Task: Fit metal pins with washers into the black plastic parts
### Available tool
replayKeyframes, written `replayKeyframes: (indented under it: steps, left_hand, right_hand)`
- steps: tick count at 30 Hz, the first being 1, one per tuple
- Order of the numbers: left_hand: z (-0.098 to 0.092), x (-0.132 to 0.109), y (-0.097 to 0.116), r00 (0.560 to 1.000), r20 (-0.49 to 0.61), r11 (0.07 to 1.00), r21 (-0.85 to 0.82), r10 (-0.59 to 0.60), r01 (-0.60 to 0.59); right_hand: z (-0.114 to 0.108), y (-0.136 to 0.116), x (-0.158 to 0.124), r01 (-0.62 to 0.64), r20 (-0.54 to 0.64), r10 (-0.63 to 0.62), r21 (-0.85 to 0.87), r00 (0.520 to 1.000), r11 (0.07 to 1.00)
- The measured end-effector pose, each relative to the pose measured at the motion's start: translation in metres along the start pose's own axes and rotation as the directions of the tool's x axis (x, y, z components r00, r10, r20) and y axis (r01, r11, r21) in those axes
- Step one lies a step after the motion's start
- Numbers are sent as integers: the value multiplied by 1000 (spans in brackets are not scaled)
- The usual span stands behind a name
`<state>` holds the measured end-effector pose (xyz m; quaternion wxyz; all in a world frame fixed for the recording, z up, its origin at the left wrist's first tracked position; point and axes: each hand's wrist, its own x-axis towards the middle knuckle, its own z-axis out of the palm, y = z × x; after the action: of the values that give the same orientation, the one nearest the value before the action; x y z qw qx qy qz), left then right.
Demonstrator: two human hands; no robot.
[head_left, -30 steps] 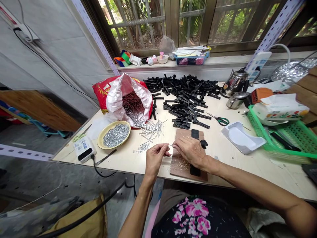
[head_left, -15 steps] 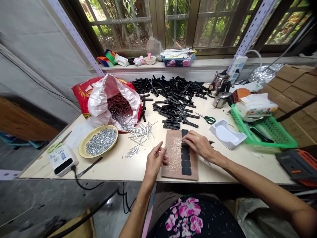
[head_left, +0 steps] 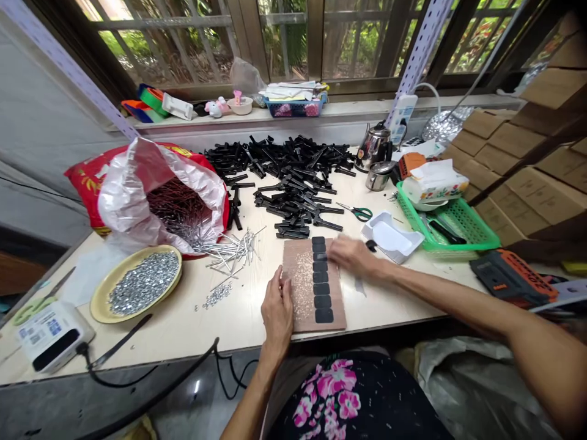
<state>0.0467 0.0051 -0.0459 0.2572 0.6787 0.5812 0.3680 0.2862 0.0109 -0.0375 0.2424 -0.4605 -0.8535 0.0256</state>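
In front of me lies a brown board (head_left: 298,318) with a speckled, worn-looking middle. A column of black rounded-square pieces (head_left: 322,288) runs down its right side. My left hand (head_left: 277,308) is at the board's left edge, fingers stretched upward and appearing to touch it. Over the board's upper right edge is my right hand (head_left: 353,258), smeared by motion; whether it holds anything cannot be seen. A small black object (head_left: 371,245) shows just beyond that hand. Behind the board is a heap of black clip-like parts (head_left: 293,183).
To the left are a yellow bowl (head_left: 177,278) of small metal pieces, loose metal rods (head_left: 233,252) and a red bag (head_left: 92,183) full of rods. Scissors (head_left: 362,214), a white tray (head_left: 389,235) and a green basket (head_left: 486,238) stand right. Cardboard boxes (head_left: 545,195) are stacked beyond.
The camera view has turned right, so the scene sits further left. My left hand has come against the board's left edge. My right hand has shifted toward the board's right edge.
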Motion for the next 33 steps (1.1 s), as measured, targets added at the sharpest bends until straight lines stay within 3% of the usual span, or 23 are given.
replayKeyframes:
  steps: [2, 6, 10, 15, 17, 19, 22, 24, 28, 31, 33]
  left_hand:
    - [2, -1, -1, 1000, -11, 1000, 20, 16, -16]
    - [4, -1, -1, 999, -25, 998, 54, 24, -22]
    - [6, 0, -1, 999, -42, 997, 75, 31, -28]
    - [8, 0, -1, 999, -47, 998, 52, 20, -17]
    - [9, 0, -1, 997, -66, 999, 44, 26, -23]
    - [9, 1, -1, 996, -78, 998, 57, 38, -33]
    - [10, 1, -1, 995, -78, 994, 97, 55, -47]
    - [10, 2, 0, 996, -71, 993, 104, 59, -52]
    - [10, 2, 2, 997, -58, 994, 100, 52, -46]
    - [11, 4, 3, 997, -54, 995, 89, 52, -47]
    - [10, 5, 4, 997, -48, 994, 98, 61, -56]
  right_hand:
    - [0, 4, 3, -50, -19, 50, -8, 999, 999]
    - [8, 2, -1, 70, 105, -73, 32, 992, 997]
    - [6, 10, 5, -43, 45, 44, -30, 998, 999]
    - [9, -2, 2, 152, 111, -147, -40, 983, 988]
    - [7, -11, 0, 132, 110, -130, -11, 985, 991]
    - [-4, -15, -1, 69, 117, -77, 70, 990, 995]
    - [-42, -13, -21, -44, 224, -3, 203, 975, 978]
    - [-76, -12, -54, -170, 356, 79, 232, 931, 958]
    - [-138, -29, -150, -485, 571, 326, 147, 753, 862]
    - [-160, -54, -203, -679, 512, 550, 94, 660, 728]
    - [-159, -65, -212, -759, 387, 678, 97, 625, 644]
